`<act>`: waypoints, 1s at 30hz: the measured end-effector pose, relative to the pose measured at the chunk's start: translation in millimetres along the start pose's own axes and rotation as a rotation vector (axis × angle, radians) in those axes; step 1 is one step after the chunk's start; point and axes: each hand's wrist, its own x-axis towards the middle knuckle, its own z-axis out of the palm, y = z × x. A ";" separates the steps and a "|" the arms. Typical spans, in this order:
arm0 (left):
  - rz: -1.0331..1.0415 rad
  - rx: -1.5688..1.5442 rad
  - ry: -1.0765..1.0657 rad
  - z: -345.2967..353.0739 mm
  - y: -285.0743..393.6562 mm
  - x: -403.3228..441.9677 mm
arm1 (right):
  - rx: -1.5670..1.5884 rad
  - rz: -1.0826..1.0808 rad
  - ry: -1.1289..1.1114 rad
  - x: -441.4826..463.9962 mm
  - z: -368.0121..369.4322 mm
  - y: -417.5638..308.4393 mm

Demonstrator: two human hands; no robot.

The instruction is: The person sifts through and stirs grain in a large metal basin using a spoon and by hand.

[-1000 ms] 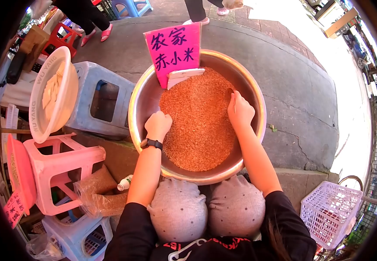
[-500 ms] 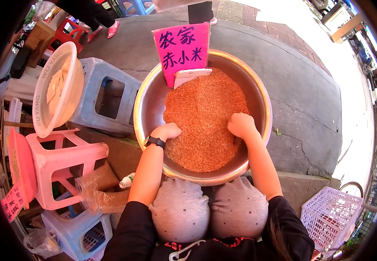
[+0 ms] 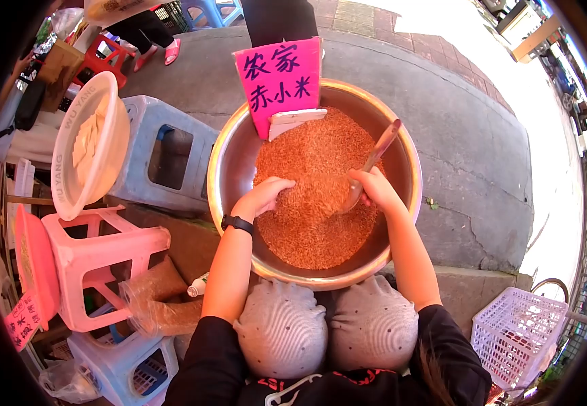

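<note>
A wide metal basin (image 3: 410, 157) filled with reddish-brown grain (image 3: 293, 233) stands in front of my knees. My right hand (image 3: 373, 187) is closed around a spoon-like scoop (image 3: 383, 143), its handle slanting up to the right. The scoop's bowl is tilted at the grain, partly covered by it. My left hand (image 3: 265, 194), with a dark band on the wrist, is over the left of the grain, thumb stretched out and the other fingers mostly hidden. A pink handwritten sign (image 3: 280, 78) stands at the basin's back, a pale block (image 3: 296, 122) at its foot.
To the left, a tilted bowl of pale slabs (image 3: 89, 145) leans by a blue stool (image 3: 141, 142). Nearby are a pink stool (image 3: 104, 237) and bags of grain (image 3: 158, 291). A lilac basket (image 3: 517, 331) sits at right. A person's dark-clothed leg (image 3: 280, 20) is behind the sign.
The scoop has come into view in my right hand, its handle now raised above the grain. My left hand has moved right and slightly up, its thumb now extended. The person's leg behind the sign has shifted left.
</note>
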 end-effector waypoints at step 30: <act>-0.349 0.810 -0.232 14.5 -2.7 -16.2 | -0.739 0.276 -0.453 -23.9 37.7 4.2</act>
